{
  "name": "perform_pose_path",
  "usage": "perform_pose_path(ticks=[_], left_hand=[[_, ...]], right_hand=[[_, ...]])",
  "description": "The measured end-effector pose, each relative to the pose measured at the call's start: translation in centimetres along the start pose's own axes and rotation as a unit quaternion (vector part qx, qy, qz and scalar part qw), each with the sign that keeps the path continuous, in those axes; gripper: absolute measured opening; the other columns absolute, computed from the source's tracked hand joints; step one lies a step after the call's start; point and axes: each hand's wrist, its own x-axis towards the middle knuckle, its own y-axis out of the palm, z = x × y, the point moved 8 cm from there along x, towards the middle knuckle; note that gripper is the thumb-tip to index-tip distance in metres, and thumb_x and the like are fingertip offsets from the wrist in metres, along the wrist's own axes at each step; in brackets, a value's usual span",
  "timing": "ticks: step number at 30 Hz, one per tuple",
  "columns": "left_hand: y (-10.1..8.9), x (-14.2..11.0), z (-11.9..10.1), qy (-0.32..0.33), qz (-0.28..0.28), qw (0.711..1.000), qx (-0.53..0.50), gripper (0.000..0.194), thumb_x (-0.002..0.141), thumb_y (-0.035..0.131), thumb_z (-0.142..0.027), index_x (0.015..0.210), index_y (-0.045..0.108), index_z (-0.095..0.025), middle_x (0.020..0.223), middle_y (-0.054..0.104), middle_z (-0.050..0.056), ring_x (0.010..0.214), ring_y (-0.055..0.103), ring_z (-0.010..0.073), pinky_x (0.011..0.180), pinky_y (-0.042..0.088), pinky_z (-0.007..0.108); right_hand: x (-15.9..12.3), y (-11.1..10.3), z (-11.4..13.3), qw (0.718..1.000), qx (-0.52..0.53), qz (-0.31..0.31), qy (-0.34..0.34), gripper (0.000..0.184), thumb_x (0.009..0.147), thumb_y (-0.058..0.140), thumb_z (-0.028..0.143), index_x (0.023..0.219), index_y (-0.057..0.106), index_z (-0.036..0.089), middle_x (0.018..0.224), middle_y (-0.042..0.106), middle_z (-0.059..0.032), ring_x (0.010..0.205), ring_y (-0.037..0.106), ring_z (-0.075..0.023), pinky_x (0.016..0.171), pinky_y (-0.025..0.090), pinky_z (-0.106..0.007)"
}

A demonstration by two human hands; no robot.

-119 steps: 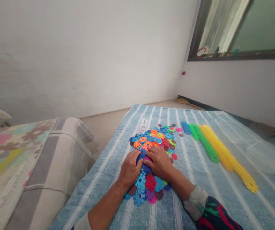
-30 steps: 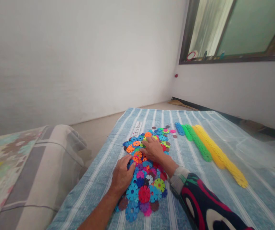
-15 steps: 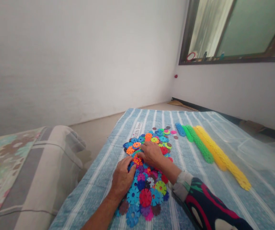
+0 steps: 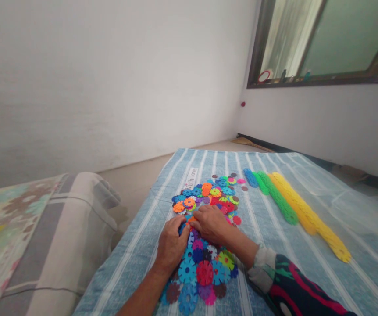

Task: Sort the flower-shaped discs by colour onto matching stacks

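Notched plastic snowflake discs in many colours form a long pile (image 4: 205, 273) on the cloth-covered surface. My left hand (image 4: 172, 241) is curled at the pile's left side, thumb and fingers closed round the edge of an orange snowflake disc (image 4: 192, 219). Blue shows beside those fingertips. From the right, my right hand (image 4: 212, 224) reaches over the pile, its bent fingers closed on the same orange disc. The fingertips of both hands nearly meet there, and they hide most of the disc.
To the right lie interlocked rows of discs: a blue row (image 4: 250, 177), a green row (image 4: 279, 199) and a yellow row (image 4: 320, 224). Clear plastic (image 4: 350, 193) lies beyond them. A cloth-draped piece of furniture (image 4: 87, 210) stands at the left, across a floor gap.
My right hand has drawn down and closer to my left hand, uncovering discs at the pile's far part. The orange disc between the hands is now more covered. The view has shifted slightly.
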Motion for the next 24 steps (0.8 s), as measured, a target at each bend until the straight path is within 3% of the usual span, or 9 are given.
perform_pose_path(ticks=[4,9,13,18,24], left_hand=[[-0.1,0.0,-0.2,-0.004,0.000,1.000,-0.002,0.024,0.080,0.051,-0.034,0.090,0.066,-0.018,0.099,0.071,0.008,0.097,0.065,0.0221,0.090,0.052,0.036],[0.0,0.0,0.0,-0.009,0.003,1.000,-0.004,0.025,0.080,0.051,-0.035,0.091,0.066,-0.019,0.101,0.071,0.008,0.098,0.064,0.0221,0.093,0.050,0.037],[0.2,0.1,0.3,-0.006,-0.001,1.000,-0.001,0.026,0.079,0.051,-0.036,0.091,0.067,-0.019,0.101,0.071,0.008,0.099,0.065,0.0222,0.093,0.051,0.036],[0.2,0.3,0.4,0.006,-0.006,1.000,0.005,0.026,0.079,0.051,-0.038,0.090,0.067,-0.020,0.100,0.072,0.007,0.097,0.065,0.0218,0.092,0.051,0.035],[0.2,0.5,0.4,0.006,-0.004,1.000,0.015,0.029,0.078,0.049,-0.039,0.089,0.067,-0.020,0.101,0.072,0.008,0.099,0.065,0.0227,0.093,0.051,0.035]], right_hand=[[-1.0,-0.3,-1.1,0.999,0.005,-0.032,0.010,0.029,0.096,0.042,0.041,0.098,0.062,0.020,0.101,0.063,-0.0083,0.099,0.054,-0.0220,0.086,0.037,-0.036],[-2.3,-0.9,-4.6,0.985,0.007,-0.095,0.142,0.030,0.094,0.045,0.044,0.093,0.063,0.019,0.100,0.062,-0.0111,0.102,0.050,-0.0260,0.089,0.034,-0.041],[-2.4,-0.5,-4.1,0.988,0.065,-0.100,0.096,0.024,0.093,0.048,0.040,0.090,0.061,0.020,0.096,0.061,-0.0064,0.096,0.052,-0.0210,0.086,0.035,-0.035],[-3.3,-2.0,-3.3,0.984,0.096,-0.140,0.048,0.020,0.093,0.050,0.036,0.087,0.060,0.020,0.093,0.059,-0.0039,0.088,0.051,-0.0170,0.079,0.036,-0.029],[-5.5,-1.9,-5.6,0.982,0.055,-0.117,0.141,0.028,0.092,0.050,0.044,0.091,0.063,0.019,0.095,0.060,-0.0077,0.094,0.051,-0.0219,0.082,0.037,-0.034]])
